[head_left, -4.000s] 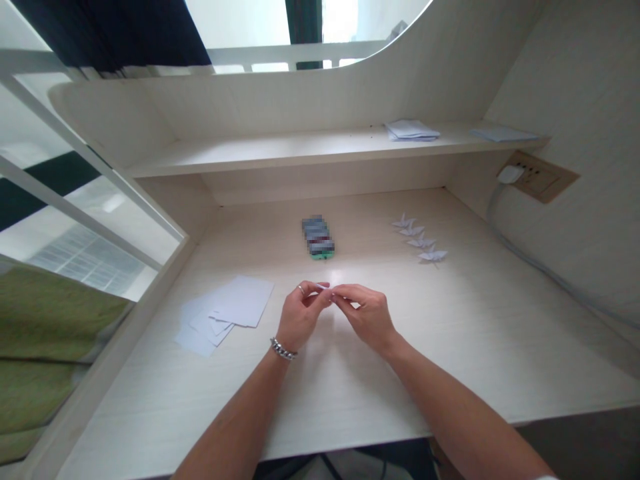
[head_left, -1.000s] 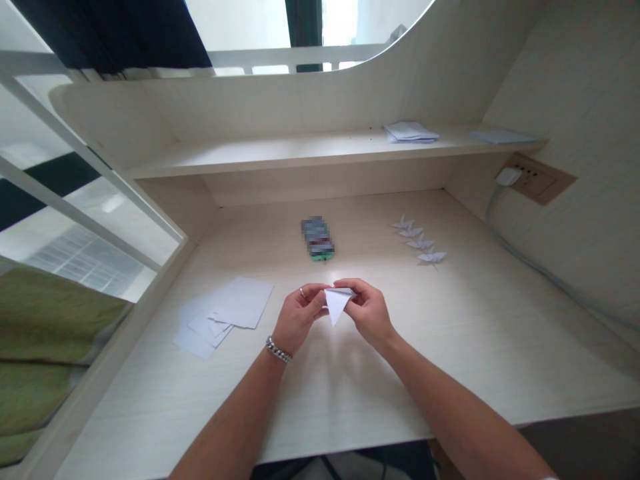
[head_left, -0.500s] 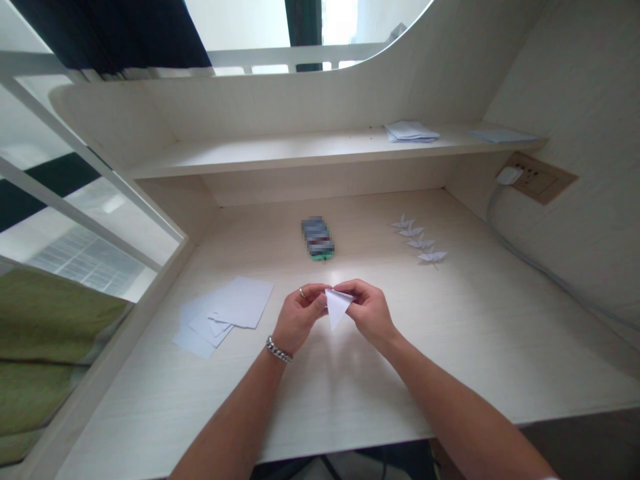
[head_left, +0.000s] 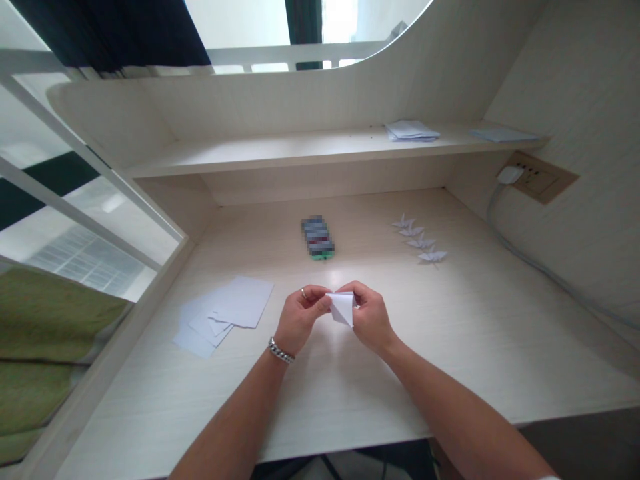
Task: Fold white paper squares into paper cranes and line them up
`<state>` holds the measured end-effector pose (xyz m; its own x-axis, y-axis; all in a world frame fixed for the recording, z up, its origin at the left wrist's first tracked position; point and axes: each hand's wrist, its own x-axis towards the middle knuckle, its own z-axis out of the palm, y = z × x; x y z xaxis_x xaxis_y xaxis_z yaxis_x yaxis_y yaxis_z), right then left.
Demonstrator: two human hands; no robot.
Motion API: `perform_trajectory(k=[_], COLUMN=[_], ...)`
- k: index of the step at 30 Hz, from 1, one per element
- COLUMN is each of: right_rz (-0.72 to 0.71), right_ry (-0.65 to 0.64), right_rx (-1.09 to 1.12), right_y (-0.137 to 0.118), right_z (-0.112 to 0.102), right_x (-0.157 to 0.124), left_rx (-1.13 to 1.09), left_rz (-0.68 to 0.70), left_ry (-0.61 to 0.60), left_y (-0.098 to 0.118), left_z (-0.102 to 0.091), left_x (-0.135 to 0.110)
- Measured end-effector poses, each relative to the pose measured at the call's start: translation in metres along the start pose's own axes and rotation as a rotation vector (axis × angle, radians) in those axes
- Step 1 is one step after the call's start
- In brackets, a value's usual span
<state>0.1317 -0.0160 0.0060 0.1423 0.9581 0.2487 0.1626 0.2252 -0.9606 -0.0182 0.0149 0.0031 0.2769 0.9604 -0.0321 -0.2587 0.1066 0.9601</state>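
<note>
Between my two hands is a small folded piece of white paper (head_left: 343, 307), held just above the desk. My left hand (head_left: 301, 316) pinches its left corner between thumb and fingers. At its right side my right hand (head_left: 370, 315) is closed on the paper, with the fingertips partly behind it. To the left lie loose white paper sheets (head_left: 245, 301), overlapping one another. Several folded paper cranes (head_left: 432, 256) stand in a row beyond my right hand.
A blurred-out dark object with a green end (head_left: 320, 240) lies on the desk (head_left: 480, 333) beyond my hands. Folded papers (head_left: 411, 131) rest on the shelf (head_left: 280, 151) at the back. A white plug (head_left: 510, 175) and its cable (head_left: 543, 268) run along the right wall.
The paper has turned from a downward-pointing triangle to a wider four-sided shape. My right fingers have shifted along its right edge; my left hand has barely moved.
</note>
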Motion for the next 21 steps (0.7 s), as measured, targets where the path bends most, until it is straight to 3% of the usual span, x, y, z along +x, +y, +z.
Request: perform_trajectory(k=[12,21], right_rz=[-0.066,-0.036], right_ry=[-0.018,-0.034], right_rx=[-0.005,0.147], right_y=[-0.0034,-0.0004], right_z=[-0.0008,0.0012], right_x=[-0.0002,-0.0003], left_rx=[0.038,0.029], left_rz=[-0.026,-0.051], left_ry=[-0.002,-0.045], left_y=[0.0061,0.0075], left_z=[0.0002,-0.0039], left_x=[-0.0010,-0.0002])
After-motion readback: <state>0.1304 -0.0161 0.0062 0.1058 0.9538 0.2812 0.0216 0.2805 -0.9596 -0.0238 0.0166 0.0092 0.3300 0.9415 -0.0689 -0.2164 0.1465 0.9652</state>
